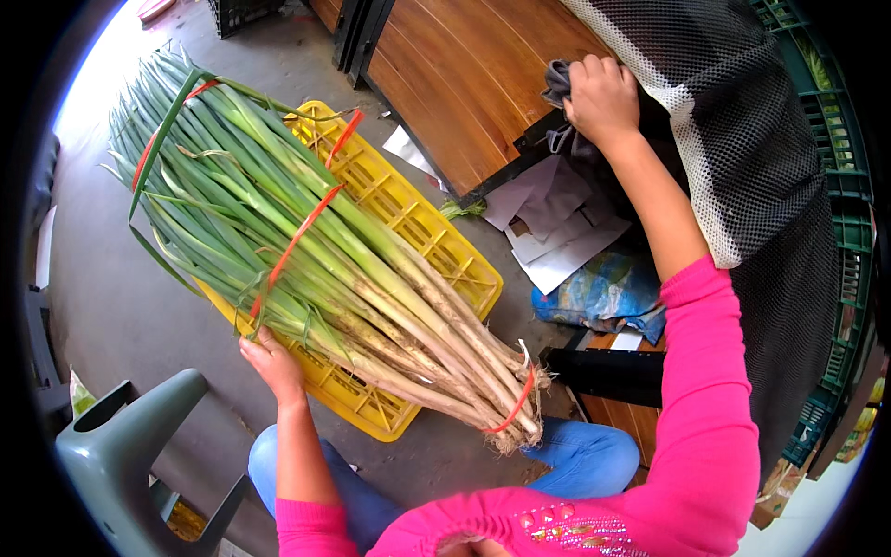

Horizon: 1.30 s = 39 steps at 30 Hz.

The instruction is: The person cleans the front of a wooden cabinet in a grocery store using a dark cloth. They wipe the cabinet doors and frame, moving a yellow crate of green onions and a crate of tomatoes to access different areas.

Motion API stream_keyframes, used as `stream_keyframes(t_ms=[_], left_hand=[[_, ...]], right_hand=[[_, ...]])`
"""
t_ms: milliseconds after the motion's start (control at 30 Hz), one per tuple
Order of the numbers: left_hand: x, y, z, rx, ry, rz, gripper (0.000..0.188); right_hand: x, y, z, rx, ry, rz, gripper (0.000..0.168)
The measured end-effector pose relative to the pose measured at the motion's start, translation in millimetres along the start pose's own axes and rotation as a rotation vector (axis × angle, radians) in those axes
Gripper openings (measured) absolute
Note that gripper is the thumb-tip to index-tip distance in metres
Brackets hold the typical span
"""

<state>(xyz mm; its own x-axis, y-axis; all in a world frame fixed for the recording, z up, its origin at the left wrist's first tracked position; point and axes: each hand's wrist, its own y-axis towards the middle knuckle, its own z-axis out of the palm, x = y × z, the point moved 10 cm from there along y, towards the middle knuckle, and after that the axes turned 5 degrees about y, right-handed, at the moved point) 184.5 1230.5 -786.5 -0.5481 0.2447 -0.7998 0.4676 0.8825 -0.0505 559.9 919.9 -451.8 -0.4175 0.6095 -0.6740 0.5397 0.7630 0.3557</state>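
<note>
A large bundle of long green onions [292, 244] lies across an upturned yellow plastic crate [445, 244]. Red ties [299, 240] bind its leaves and stalks, and another circles the root end near my knees. At the bundle's near left side, my left hand [273, 365] grips its edge by a red tie; some fingertips are hidden under leaves. My right hand [602, 97] is closed around a bunched dark grey cloth [558, 83], beside a wood-panelled surface [480, 76] and black mesh fabric with a white border [752, 90]. Part of the cloth hangs below the hand.
A grey-green plastic stool [132, 452] stands at left. Loose white papers [557, 223] and a blue printed bag [598, 292] lie under my right arm. Green plastic crates [846, 244] line the right side, partly behind the mesh. A black crate [240, 15] sits at the far end.
</note>
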Motion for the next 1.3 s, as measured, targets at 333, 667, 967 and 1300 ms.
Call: stream_keyframes(t_ms=[333, 667, 967, 1300], left_hand=[[0, 3, 6, 0.039, -0.001, 0.032, 0.041], [-11, -7, 11, 0.015, -0.007, 0.082, 0.043], [-9, -2, 0, -0.009, 0.019, 0.071, 0.046], [-3, 0, -1, -0.039, 0.032, 0.089, 0.044]], right_hand=[[-15, -29, -20, -0.217, 0.352, -0.114, 0.042], [-15, 42, 25, -0.049, 0.326, -0.111, 0.033], [-25, 18, 13, -0.154, 0.481, -0.028, 0.033], [59, -19, 20, -0.142, 0.17, -0.399, 0.007]])
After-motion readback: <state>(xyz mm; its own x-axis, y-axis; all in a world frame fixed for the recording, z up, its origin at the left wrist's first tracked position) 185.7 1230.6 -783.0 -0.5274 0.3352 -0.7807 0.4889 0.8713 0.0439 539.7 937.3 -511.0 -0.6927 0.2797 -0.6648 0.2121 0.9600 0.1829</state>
